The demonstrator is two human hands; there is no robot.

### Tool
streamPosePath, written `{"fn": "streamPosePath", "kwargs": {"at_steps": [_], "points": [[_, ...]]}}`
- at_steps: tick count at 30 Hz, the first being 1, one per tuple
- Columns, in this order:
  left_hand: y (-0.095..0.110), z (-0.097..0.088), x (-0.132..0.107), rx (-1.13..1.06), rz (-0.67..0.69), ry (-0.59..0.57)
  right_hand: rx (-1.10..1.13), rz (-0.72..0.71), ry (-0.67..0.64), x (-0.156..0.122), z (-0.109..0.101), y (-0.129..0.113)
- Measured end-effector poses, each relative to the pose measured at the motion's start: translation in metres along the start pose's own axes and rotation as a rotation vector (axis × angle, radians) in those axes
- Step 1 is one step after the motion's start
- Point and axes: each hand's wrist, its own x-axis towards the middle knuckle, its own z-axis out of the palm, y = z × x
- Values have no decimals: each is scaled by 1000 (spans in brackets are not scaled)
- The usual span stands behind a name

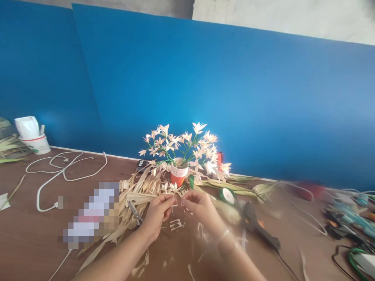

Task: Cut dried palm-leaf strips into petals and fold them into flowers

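My left hand (159, 214) is closed, thumb and forefinger pinched at the base of a small pale flower (175, 188) made of dried husk. My right hand (200, 207) faces it, fingertips also pinched; whatever lies between them is too small to make out. Just beyond both hands stands an orange and white paper cup (178, 175) with green-wrapped stems bearing many cream husk flowers (200, 150). Scissors (135, 212) lie left of my left hand, on a heap of dried husks (146, 191).
A roll of green tape (227, 196) and a black glue gun (260, 226) with its cord lie at right. White cables (63, 169) and a white tub (36, 143) occupy the left. Husk scraps (175, 224) litter the brown table before a blue panel (205, 86). Tangled tools crowd the far right.
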Motion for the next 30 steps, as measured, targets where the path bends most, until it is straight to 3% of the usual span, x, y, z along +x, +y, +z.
{"fn": "streamPosePath", "kwargs": {"at_steps": [4, 11, 30], "points": [[0, 2, -2, -39, -54, -52, -195, -208, 142, -6, -5, -12], [-2, 4, -5, -38, -88, -63, -344, -530, 255, -8, 2, -11], [2, 8, -10, -46, -93, -92, -325, -462, 293, -3, 6, -2]]}}
